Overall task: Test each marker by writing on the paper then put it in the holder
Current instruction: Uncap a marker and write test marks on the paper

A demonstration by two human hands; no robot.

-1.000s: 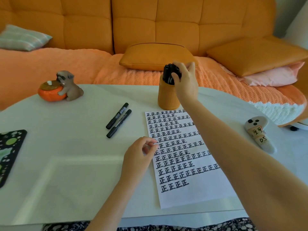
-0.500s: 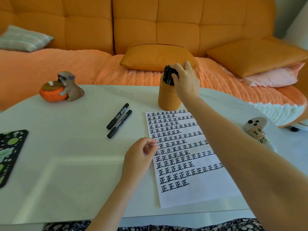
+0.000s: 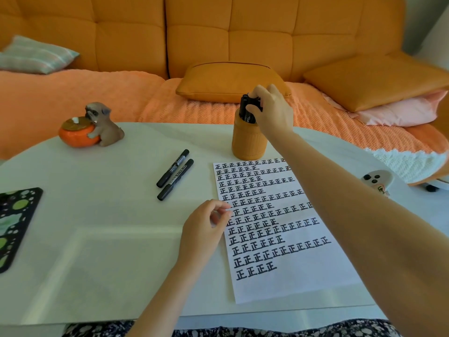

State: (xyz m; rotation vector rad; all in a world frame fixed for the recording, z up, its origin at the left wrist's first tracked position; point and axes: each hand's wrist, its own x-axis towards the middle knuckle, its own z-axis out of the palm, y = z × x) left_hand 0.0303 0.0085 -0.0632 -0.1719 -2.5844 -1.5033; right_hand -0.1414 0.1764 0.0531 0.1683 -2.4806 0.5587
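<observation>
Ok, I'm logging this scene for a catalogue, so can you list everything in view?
loose markers: 2, black, on table left of paper
markers in holder: several, black, standing upright
holder: 1, orange, table's far side, above the paper
paper: 1, white with rows of black characters, table right of centre
dog figurine: 1, grey-brown, hugging an orange pot, far left
mat: 1, black with green spots, left edge
white object: 1, black dots, right edge
table: 1, white
sofa: 1, orange, with cushions behind
left hand: fingertips on paper's left edge
right hand: on the markers in the holder
</observation>
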